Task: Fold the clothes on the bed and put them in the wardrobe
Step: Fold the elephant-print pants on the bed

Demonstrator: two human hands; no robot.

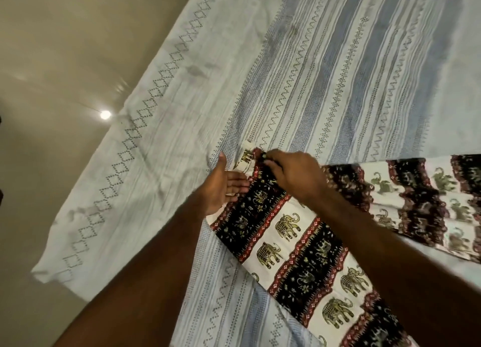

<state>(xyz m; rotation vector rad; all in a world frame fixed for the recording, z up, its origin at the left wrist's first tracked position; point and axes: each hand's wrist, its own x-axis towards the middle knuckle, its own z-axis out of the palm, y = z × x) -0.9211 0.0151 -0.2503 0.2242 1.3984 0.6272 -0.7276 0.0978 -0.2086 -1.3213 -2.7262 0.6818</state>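
A garment with an elephant print (291,245) in cream, black and red bands lies spread across the bed (351,73), running from the lower middle up to the right edge. My right hand (294,174) pinches the garment's far corner with curled fingers. Just left of it, my left hand (221,187) lies with straight fingers, palm facing right, its fingertips touching the cloth's edge. The wardrobe is not in view.
The bed is covered with a white and blue striped sheet (161,148) with a diamond border; its edge hangs over the left side. Beyond that lies a shiny beige floor (52,60) with a bright light reflection.
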